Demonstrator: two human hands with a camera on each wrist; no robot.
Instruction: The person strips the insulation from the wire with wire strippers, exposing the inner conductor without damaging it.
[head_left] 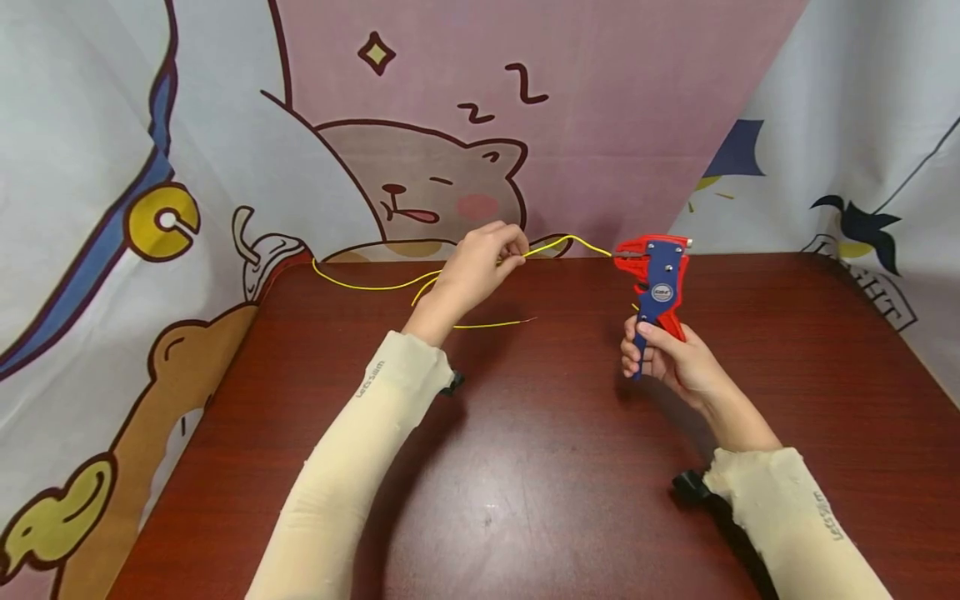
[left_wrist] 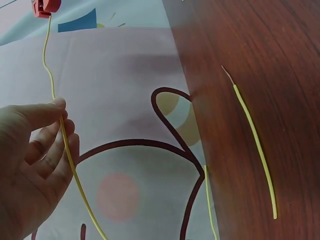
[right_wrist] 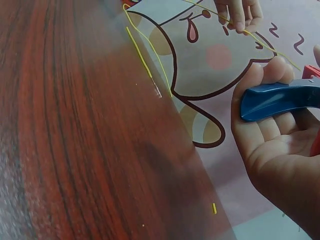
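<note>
My left hand [head_left: 483,262] pinches a long yellow wire [head_left: 555,244] between thumb and fingers above the table's back edge. That wire runs right into the jaws of a red and blue wire stripper [head_left: 662,275]. Around the stripper's handles my right hand [head_left: 678,358] is curled, holding it up. In the left wrist view the wire [left_wrist: 72,165] passes under my left thumb [left_wrist: 42,112] up to the red jaw end. The right wrist view shows the blue handle [right_wrist: 275,101] lying across my right fingers; the jaws are mostly out of that view.
A shorter yellow wire [head_left: 487,325] with a bare end lies on the brown table [head_left: 487,500], behind my left wrist. A tiny yellow piece [right_wrist: 214,208] lies near the table edge. Behind the table hangs a printed cloth [head_left: 600,125].
</note>
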